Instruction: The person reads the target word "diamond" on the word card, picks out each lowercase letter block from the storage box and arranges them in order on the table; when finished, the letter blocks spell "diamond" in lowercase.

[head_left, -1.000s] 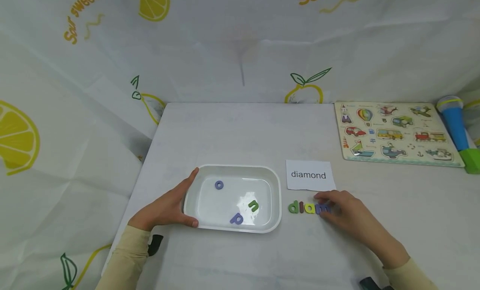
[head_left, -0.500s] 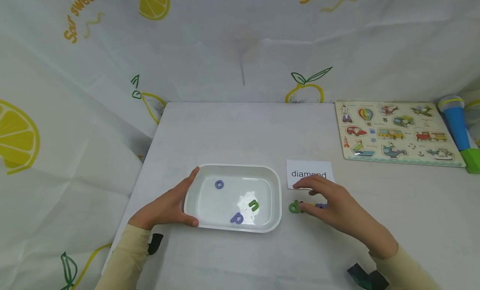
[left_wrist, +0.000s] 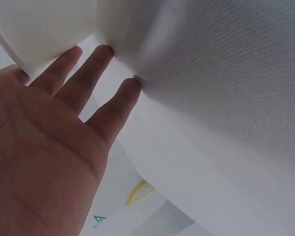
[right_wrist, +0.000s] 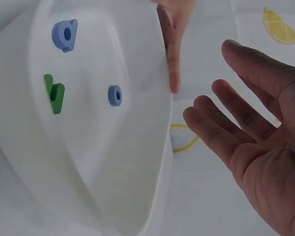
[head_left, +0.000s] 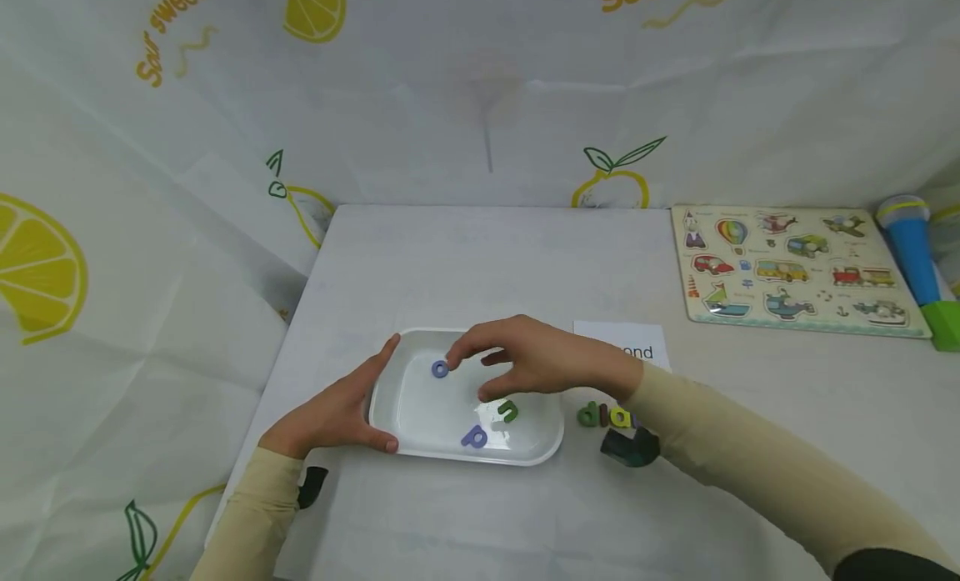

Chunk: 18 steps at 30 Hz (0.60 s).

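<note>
In the head view, rests left grip, straight-fingered and unclenched, against one end of a white tray. Holds right grip, released and with nothing in it, above the tray, with the violet ring letter by its index fingertip, the green letter just below its thumb and the purple stemmed letter farther below. Partly covers a printed card behind that grip's wrist.

In the left wrist view, reveals three straight fingertips of the left grip, hidden in the head view.

In the right wrist view, shows plain space between right grip and ring letter, hard to judge from above.
</note>
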{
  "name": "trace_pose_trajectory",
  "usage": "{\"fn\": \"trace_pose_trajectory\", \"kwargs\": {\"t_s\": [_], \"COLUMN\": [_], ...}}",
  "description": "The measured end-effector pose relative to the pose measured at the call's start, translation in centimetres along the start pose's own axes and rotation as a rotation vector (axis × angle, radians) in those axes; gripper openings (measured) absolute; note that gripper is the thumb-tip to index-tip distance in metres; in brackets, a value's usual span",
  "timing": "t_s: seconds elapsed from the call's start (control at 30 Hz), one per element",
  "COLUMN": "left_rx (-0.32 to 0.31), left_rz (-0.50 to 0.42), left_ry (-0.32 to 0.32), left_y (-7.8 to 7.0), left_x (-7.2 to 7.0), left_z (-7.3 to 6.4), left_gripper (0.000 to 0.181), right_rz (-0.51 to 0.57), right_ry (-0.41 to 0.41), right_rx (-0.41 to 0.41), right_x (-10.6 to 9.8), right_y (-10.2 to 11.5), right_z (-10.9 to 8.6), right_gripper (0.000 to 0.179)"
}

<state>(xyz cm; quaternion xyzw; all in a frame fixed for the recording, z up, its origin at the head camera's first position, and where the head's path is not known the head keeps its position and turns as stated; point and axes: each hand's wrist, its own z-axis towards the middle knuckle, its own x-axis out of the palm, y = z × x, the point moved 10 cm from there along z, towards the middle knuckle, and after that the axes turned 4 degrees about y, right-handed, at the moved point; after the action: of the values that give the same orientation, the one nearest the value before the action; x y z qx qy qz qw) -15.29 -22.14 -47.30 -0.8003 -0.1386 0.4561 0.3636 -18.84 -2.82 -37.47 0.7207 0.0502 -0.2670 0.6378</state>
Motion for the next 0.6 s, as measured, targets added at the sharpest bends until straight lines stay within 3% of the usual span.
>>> {"fn": "trace_pose_trajectory", "kwargs": {"t_s": [0.1, 0.23, 0.4, 0.6], "left_rx": [-0.002, -0.003, 0.001, 0.009], "left_rz": [-0.010, -0.004, -0.003, 0.005], "left_ry": [0.007, 0.015, 0.025, 0.023], "left_y": [0.0, 0.1, 0.2, 0.2], "left_x": [0.0, 0.1, 0.2, 0.1], "left_z": [0.0, 0.1, 0.2, 0.1], "left_gripper": [0.145, 0.144, 0.143, 0.143], "right_rz": [-0.023, -0.141, -0.271, -0.391], "right_ry": [0.066, 0.153, 0.243, 0.257], "right_rx": [0.026, 0.063, 0.093, 0.055], "right_x": [0.9, 2.2, 3.9, 5.1], "right_y": [-1.0, -2.4, -4.3, -5.5], "right_z": [3.0, 6.0, 8.1, 9.7], "right_gripper": [0.040, 0.041, 0.045, 0.044]}}
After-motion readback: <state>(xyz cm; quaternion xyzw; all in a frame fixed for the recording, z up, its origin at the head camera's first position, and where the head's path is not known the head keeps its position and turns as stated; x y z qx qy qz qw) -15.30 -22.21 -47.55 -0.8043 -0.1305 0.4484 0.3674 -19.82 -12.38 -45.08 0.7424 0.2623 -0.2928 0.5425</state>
